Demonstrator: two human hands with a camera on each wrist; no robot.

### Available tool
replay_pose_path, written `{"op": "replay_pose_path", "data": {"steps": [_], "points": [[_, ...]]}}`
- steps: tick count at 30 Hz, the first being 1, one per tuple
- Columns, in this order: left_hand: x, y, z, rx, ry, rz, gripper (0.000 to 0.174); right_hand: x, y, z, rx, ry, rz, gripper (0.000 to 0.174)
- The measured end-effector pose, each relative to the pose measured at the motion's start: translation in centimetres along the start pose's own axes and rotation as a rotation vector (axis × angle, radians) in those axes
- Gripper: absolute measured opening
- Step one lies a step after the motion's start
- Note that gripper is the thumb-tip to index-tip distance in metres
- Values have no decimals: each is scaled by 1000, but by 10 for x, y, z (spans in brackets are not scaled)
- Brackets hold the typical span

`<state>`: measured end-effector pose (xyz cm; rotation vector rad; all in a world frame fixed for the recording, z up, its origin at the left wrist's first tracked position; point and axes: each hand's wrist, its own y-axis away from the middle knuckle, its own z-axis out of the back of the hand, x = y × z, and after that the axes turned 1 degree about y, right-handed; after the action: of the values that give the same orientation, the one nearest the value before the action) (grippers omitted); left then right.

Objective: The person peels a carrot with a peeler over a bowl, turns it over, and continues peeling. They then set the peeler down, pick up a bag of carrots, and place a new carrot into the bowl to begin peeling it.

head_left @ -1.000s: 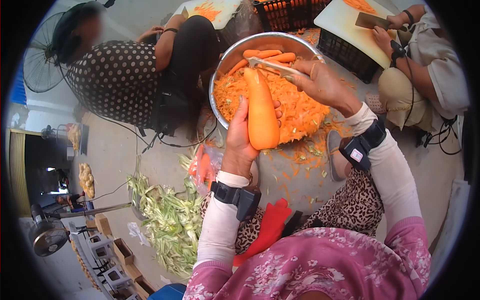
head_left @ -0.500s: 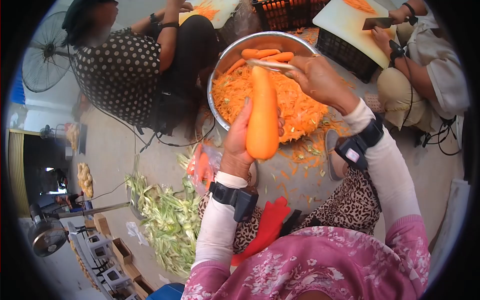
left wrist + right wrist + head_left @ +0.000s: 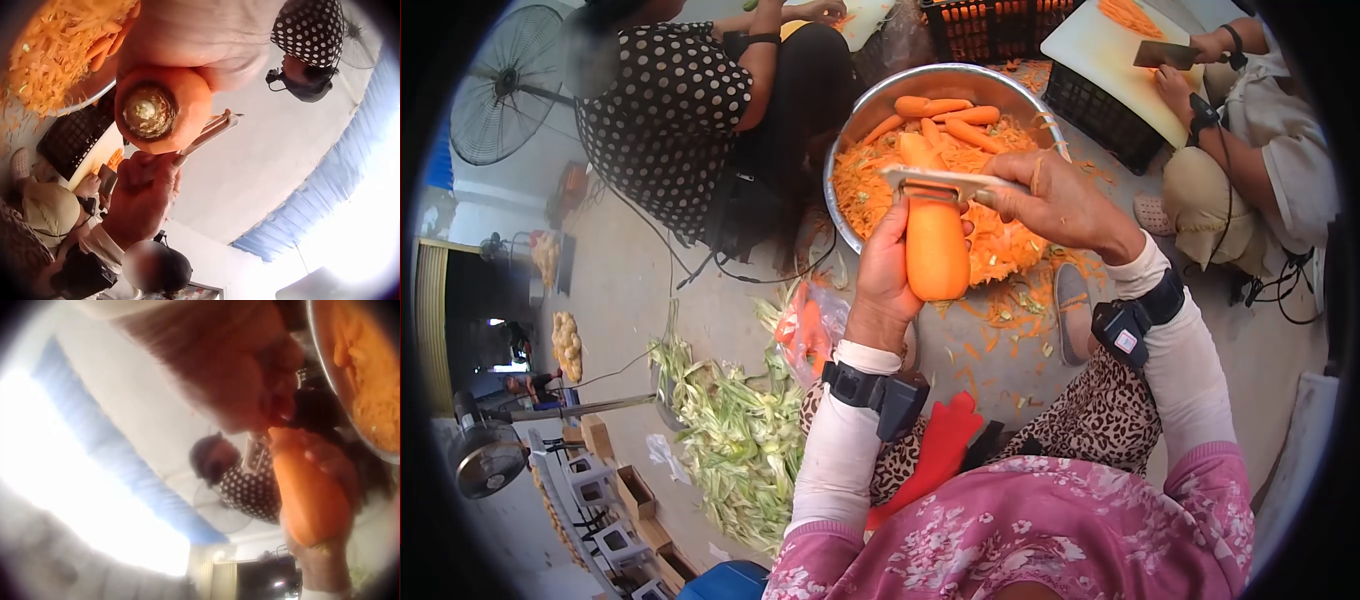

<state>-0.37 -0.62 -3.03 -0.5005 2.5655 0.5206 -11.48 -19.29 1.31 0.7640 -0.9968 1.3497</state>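
Note:
In the head view my left hand (image 3: 882, 270) grips a thick peeled carrot (image 3: 937, 258), its broad end toward me and its narrow end over the basin. A peeler (image 3: 945, 182) lies across the carrot's middle, its handle gripped by my right hand (image 3: 1065, 200). From the left wrist, the carrot's blunt brown-ringed stem end (image 3: 149, 111) faces the camera, with the peeler (image 3: 215, 132) behind it. The right wrist view is blurred, but shows the carrot (image 3: 306, 487) in the left hand's fingers. Below is a metal basin (image 3: 837, 205) of orange peelings (image 3: 1010, 245).
Several whole carrots (image 3: 970, 135) lie at the basin's far side. Corn husks (image 3: 735, 450) and a plastic bag (image 3: 810, 330) lie at the left on the floor. One person cuts on a white board (image 3: 1105, 75) over a black crate (image 3: 1105, 120); another sits at the left.
The peeler has come from the carrot's far end back toward me to its middle, my right hand moving with it. The person at the left has shifted toward the basin.

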Motion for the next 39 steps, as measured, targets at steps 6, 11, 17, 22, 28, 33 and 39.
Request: {"op": "replay_pose_path", "data": {"steps": [6, 11, 17, 22, 28, 33, 39], "points": [[-1, 4, -11, -17, -103, -53, 45, 5, -1, 2, -60, 164, -41, 21], [2, 8, -14, 180, -145, 3, 48, -25, -16, 11, -373, 460, 93, 20], [-2, 6, -12, 157, -5, 23, 49, -38, -19, 22, -396, 376, -110, 19], [-5, 0, -6, 116, 158, 11, 47, -7, 1, 4, -185, -54, -71, 23], [-2, 5, 6, 143, 113, -13, 47, 9, 6, -7, -105, 80, 48, 19], [2, 10, -10, 284, 110, 79, 47, -46, -14, 9, -350, 503, 14, 20], [-1, 8, -4, 214, 32, 52, 46, -63, -14, 27, -401, 393, -117, 19]]}}
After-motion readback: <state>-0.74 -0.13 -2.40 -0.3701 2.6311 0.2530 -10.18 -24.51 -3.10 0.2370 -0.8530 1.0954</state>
